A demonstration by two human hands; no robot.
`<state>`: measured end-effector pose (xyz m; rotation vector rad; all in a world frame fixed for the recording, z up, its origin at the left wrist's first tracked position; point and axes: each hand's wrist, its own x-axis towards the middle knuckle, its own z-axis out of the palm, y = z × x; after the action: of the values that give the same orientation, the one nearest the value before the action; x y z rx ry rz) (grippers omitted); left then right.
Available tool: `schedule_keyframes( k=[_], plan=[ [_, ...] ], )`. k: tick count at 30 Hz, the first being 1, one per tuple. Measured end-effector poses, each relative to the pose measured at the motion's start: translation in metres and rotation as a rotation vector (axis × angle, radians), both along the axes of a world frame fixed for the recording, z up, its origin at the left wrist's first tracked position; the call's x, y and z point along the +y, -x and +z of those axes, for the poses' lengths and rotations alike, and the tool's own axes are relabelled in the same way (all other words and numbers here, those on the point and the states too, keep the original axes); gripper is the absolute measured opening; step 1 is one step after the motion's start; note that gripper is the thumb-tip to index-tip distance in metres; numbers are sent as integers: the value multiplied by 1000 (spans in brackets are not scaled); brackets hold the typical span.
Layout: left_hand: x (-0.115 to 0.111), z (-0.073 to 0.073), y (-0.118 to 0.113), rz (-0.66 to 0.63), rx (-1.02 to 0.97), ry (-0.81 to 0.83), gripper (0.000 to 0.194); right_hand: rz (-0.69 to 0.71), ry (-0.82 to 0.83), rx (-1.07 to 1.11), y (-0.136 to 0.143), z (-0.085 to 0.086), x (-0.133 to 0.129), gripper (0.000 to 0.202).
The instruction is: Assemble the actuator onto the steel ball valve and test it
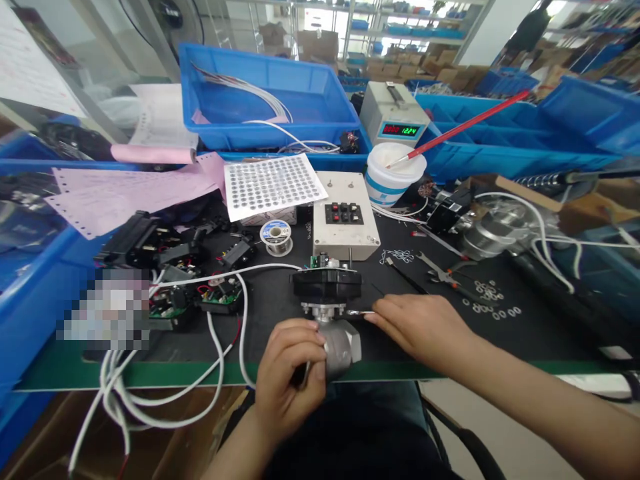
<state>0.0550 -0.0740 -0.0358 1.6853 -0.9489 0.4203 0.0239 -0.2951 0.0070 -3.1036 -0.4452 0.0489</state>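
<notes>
At the front edge of the bench is a silver metal valve [340, 347] with a hexagonal end. A black actuator housing [326, 285] with a green circuit board on top sits above it, joined by a bolted metal flange [323, 311]. My left hand [293, 373] is closed around the valve body from the left. In my right hand [420, 327], a slim shiny wrench [361, 313] is pinched, its tip at the bolts on the flange's right side. My fingers cover most of the wrench's handle. A white cable [245, 327] hangs down left of the valve.
Behind stand a switch box [345, 227], a solder spool [277, 238] and a white tub [395, 175] with a red-handled brush. Pliers [443, 275] and several loose washers [485, 300] lie right. Opened black housings [173, 307] with cables crowd the left.
</notes>
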Motion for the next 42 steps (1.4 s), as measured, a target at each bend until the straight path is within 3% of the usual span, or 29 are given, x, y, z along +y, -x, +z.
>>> schedule_keyframes(
  k=[3,7,12,18,21,24,28,34,37,42],
  plan=[
    [-9,10,0,-20,-24,-59,21,-3,125,-6,-2,16,9,28],
    [-13,14,-3,-41,-33,-92,22,37,155,-88,-7,16,12,25],
    [-8,4,-14,-61,-77,-27,19,90,-9,-299,-11,-11,1,36],
    [-3,-9,-21,-39,-60,32,15,38,-362,-299,-18,-56,6,43],
    [0,-12,-17,-27,-50,29,17,14,-441,-274,-17,-62,9,45],
    [1,-9,-12,-26,-34,34,21,46,-392,-127,-9,-49,1,42],
    [-5,1,-7,-21,-17,14,23,20,-177,-35,2,-17,-11,38],
    [-20,19,-2,-62,-33,-60,24,-23,141,-50,3,18,3,26],
    [-22,21,-3,-69,-31,-99,23,-37,200,-58,2,21,11,21],
    [-21,15,-5,-64,-71,-74,21,35,154,-274,4,4,7,30]
  ],
)
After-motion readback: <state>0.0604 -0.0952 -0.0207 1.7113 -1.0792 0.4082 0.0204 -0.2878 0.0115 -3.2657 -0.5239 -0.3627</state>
